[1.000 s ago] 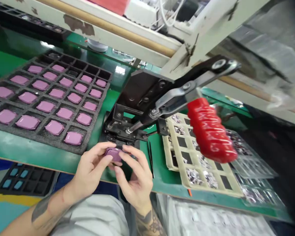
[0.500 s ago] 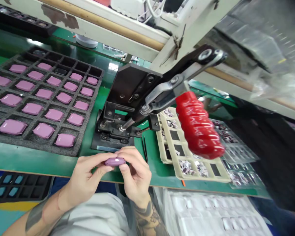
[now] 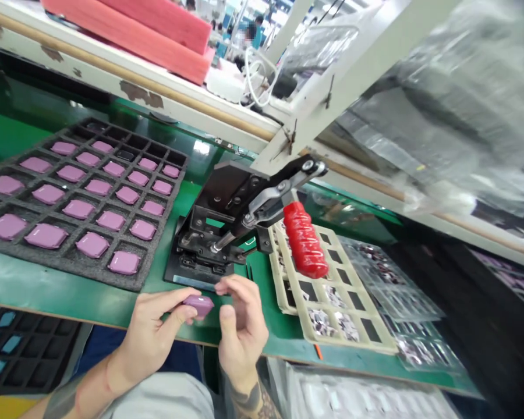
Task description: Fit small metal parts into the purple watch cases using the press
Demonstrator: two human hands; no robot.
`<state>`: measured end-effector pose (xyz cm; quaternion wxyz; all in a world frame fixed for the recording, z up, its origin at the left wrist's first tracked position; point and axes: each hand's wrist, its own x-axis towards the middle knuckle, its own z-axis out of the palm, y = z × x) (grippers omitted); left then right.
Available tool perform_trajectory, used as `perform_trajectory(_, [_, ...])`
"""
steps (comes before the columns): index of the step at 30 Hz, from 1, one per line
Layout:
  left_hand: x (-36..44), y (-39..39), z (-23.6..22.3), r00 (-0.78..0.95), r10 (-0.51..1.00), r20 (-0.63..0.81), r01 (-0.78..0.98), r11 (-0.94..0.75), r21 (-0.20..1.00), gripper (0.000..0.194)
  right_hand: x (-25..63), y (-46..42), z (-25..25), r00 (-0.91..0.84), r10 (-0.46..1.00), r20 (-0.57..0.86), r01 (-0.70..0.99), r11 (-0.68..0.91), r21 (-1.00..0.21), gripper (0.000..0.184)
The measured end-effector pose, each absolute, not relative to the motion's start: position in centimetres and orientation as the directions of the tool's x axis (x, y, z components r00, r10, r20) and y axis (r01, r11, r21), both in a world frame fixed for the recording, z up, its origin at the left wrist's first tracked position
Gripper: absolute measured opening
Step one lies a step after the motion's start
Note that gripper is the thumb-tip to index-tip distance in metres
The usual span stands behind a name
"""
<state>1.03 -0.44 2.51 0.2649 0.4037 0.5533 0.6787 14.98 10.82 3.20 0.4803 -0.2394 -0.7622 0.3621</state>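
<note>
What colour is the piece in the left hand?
The piece in the left hand is purple, best seen in the head view.

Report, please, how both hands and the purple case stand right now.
Left hand pinching purple case between thumb and finger. Right hand open, just off the case. Black press just beyond the hands.

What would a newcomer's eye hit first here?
Probably the ribbed red handle of the black press, right of centre. Then rows of purple pieces in the dark foam tray at left, and one purple piece pinched in the left grip at lower centre.
</note>
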Motion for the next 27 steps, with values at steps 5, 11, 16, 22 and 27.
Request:
perform_trajectory(5, [0.8,0.1,2.6,-0.392,0.914,0.103,-0.022,-0.121,0.992,0.033,14.2,13.0,8.6,-0.119,0.684,0.719,0.020,0.726,-0.687,0.040])
perform_trajectory(11, [0.7,0.5,3.0,-0.322,0.945,0.054,0.001,-0.056,0.998,0.046,11.7,18.7,16.3,-0.423,0.074,0.903,-0.027,0.995,-0.094,0.048])
perform_trajectory(16, [1.2,0.3,1.9,-0.318,0.948,0.009,0.075,0.016,0.997,0.047,8.7,19.9,19.5,-0.234,0.015,0.972,-0.111,0.993,-0.042,0.037])
perform_trajectory(22, [1.5,-0.4,2.1,-0.370,0.879,0.302,0.368,-0.160,0.916,0.023,9.0,17.1,20.7,-0.110,0.246,0.963,-0.108,0.960,-0.257,0.051])
perform_trajectory(27, [1.7,-2.4,2.2,-0.306,0.765,0.566,0.611,-0.298,0.733,0.044,14.4,15.6,13.2,-0.507,0.235,0.829,0.005,0.963,-0.270,0.039])
